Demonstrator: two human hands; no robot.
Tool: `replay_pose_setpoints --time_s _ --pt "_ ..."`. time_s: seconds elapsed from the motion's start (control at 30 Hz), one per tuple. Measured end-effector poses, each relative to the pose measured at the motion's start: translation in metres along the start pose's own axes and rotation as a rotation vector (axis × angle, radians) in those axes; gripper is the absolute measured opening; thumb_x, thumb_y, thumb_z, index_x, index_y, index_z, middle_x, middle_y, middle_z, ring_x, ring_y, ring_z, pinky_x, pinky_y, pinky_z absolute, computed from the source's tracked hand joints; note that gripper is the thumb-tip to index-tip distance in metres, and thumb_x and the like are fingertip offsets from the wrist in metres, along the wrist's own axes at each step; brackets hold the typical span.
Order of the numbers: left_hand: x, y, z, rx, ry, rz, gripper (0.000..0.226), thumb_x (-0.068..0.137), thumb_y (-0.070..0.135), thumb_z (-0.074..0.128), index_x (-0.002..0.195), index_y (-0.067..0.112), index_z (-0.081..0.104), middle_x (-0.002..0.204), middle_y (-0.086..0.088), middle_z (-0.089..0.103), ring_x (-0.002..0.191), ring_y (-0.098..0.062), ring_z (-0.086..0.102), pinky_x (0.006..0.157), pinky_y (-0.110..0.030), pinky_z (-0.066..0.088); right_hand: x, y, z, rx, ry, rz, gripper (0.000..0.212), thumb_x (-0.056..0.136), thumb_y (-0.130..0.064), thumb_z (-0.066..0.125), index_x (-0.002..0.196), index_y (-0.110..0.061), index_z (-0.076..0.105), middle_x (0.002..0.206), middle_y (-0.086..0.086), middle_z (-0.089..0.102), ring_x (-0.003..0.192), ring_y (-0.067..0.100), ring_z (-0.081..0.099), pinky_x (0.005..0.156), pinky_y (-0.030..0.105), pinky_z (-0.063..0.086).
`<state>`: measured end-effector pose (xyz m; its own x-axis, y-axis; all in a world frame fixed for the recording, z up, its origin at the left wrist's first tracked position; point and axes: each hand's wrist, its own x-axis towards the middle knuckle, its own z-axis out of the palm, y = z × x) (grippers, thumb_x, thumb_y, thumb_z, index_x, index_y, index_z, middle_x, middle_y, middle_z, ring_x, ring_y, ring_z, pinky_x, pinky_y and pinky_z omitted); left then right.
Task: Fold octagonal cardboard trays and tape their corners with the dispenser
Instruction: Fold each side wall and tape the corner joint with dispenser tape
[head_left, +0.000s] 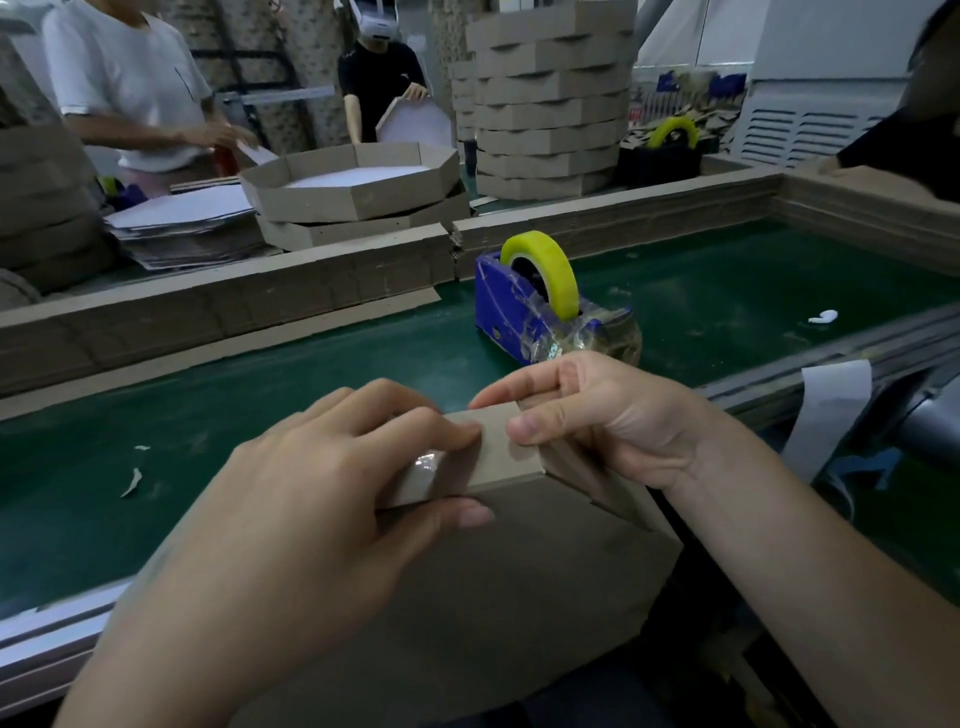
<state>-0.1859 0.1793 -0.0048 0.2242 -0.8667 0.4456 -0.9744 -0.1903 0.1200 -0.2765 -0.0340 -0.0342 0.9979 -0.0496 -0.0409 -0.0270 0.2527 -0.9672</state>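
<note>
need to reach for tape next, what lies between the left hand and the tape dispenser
In the head view, only bare green conveyor belt lies between the left hand, gripping the cardboard tray, and the tape dispenser.

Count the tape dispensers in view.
2: blue dispenser on the belt, centre; dark dispenser at the back, right of the tray stack. More may be hidden.

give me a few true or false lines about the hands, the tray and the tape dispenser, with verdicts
The left hand and the right hand both hold the cardboard tray. True.
The tape dispenser is red. False: it is blue, with a yellow roll.
The tape dispenser stands on the green belt, beyond the hands. True.
The right hand grips the tape dispenser. False: it pinches the cardboard tray's corner.
No folded trays are in view. False: stacked trays stand in the background.
</note>
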Motion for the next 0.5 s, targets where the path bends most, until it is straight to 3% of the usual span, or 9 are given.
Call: replay_pose_setpoints --time_s 0.13,0.2,0.27,0.37,0.43,0.5 --pt "0.001 0.001 0.007 0.013 -0.011 0.006 0.039 0.082 0.064 0.045 0.107 0.042 0.064 0.106 0.021 0.06 0.086 -0.011 0.064 0.057 -0.038 0.055 -0.004 0.003 -0.002 -0.031 -0.043 0.016 0.025 0.073 -0.004 0.069 0.095 -0.013 0.077 0.086 0.006 0.074 0.073 0.011 0.07 0.067 0.02 0.056" --pt "0.002 0.001 0.01 0.021 0.002 -0.006 0.039 0.083 0.063 0.045 0.107 0.04 0.066 0.105 0.018 0.06 0.088 -0.014 0.065 0.058 -0.039 0.055 -0.008 -0.004 -0.007 -0.271 0.02 -0.037 0.022 0.079 -0.02 0.07 0.101 -0.021 0.075 0.093 -0.001 0.075 0.08 0.007 0.069 0.068 0.017 0.053" --pt "0.002 0.0 0.011 0.017 0.011 -0.016 0.04 0.083 0.061 0.046 0.108 0.039 0.068 0.106 0.016 0.061 0.09 -0.015 0.065 0.06 -0.039 0.055 -0.01 -0.016 -0.02 -0.458 0.264 -0.222 0.017 0.082 -0.036 0.065 0.094 -0.03 0.076 0.096 -0.006 0.074 0.079 0.006 0.065 0.065 0.018 0.051" --pt "0.002 0.0 0.011 0.023 0.016 -0.027 0.04 0.083 0.061 0.046 0.109 0.039 0.068 0.106 0.016 0.061 0.09 -0.015 0.064 0.061 -0.036 0.054 -0.006 -0.03 -0.055 -0.53 0.802 -0.398 0.021 0.091 -0.036 0.06 0.076 -0.029 0.073 0.08 -0.014 0.071 0.067 0.001 0.061 0.064 0.023 0.048" --pt "0.002 0.0 0.012 0.029 0.016 -0.03 0.041 0.083 0.06 0.046 0.108 0.038 0.068 0.105 0.015 0.061 0.09 -0.015 0.064 0.062 -0.033 0.052 0.003 -0.035 -0.076 -0.807 1.011 -0.166 0.027 0.094 -0.043 0.054 0.081 -0.028 0.072 0.096 -0.008 0.071 0.09 0.009 0.063 0.077 0.032 0.045" --pt "0.002 0.001 0.012 0.027 0.015 -0.031 0.041 0.083 0.059 0.046 0.108 0.037 0.069 0.104 0.015 0.062 0.089 -0.015 0.064 0.062 -0.032 0.052 0.009 -0.033 -0.088 -0.815 0.938 0.096 0.031 0.093 -0.05 0.053 0.083 -0.028 0.072 0.102 -0.002 0.065 0.088 0.018 0.057 0.071 0.031 0.039"
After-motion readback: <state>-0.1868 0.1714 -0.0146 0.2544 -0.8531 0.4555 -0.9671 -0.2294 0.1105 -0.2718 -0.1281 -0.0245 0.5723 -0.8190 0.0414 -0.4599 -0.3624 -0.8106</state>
